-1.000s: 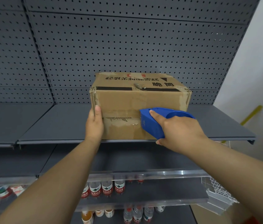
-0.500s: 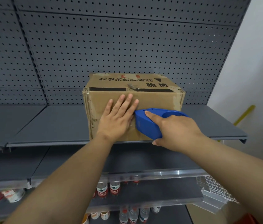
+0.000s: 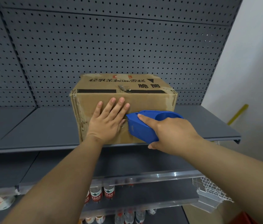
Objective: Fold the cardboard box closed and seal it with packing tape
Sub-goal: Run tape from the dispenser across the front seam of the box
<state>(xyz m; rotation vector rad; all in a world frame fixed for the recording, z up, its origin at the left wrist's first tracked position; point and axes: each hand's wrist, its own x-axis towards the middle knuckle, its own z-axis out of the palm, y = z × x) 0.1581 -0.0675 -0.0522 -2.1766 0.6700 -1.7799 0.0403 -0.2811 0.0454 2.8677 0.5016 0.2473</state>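
Cardboard box point(image 3: 145, 101) closed, standing on a grey shelf point(image 3: 43, 125) directly ahead of both hands. Left hand point(image 3: 107, 120), fingers spread and flat, presses the box's near face. Right hand point(image 3: 172, 135), just beside it, is wrapped around a blue tape dispenser point(image 3: 142, 126), whose nose meets the same face next to the left hand's fingers. Water bottles point(image 3: 102, 194) stand on a lower shelf beneath the forearms.

Worn matt cardboard box point(image 3: 150, 102), glossy blue plastic tape dispenser point(image 3: 141, 130), matt perforated metal shelf point(image 3: 46, 126).
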